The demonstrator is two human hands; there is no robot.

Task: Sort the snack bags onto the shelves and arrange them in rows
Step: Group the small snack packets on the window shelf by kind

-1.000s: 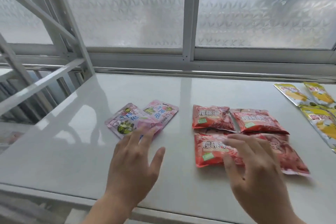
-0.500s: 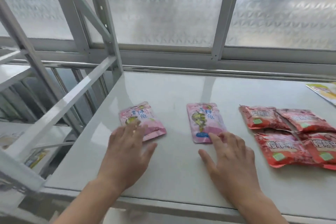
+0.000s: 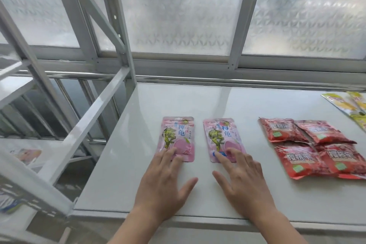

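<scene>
shelf board (image 3: 198, 101), centre of frame. two pink snack bags lie flat on it, side by side, print upright to the viewer, with a narrow gap of bare board between them.

left hand (image 3: 164, 182): flat, fingers straight, tips resting on the bottom edge of the left pink bag (image 3: 176, 134). it grips nothing.
right hand (image 3: 243, 182): the same posture, fingers spread and straight, tips on the bottom edge of the right pink bag (image 3: 222, 134). it pinches nothing.

red bags (image 3: 309, 144): right of frame, four in a two-by-two block, their edges overlapping.
yellow bags (image 3: 348, 103): far right edge, partly cut off.

judged step: squaring the pink pair into a row.

what could go wrong:
- the board looks glossy and the bags slick. a push from the fingertips at one edge only could spin a bag instead of sliding it straight, and the row goes crooked.
- uneven pressure between the hands could leave the top edges out of line.
- the left pink bag sits nearer the open left edge by the shelf frame (image 3: 116, 25). a leftward shove could send it over.
- a rightward drift of the right pink bag could nudge the overlapped red bags and disturb that block.
</scene>
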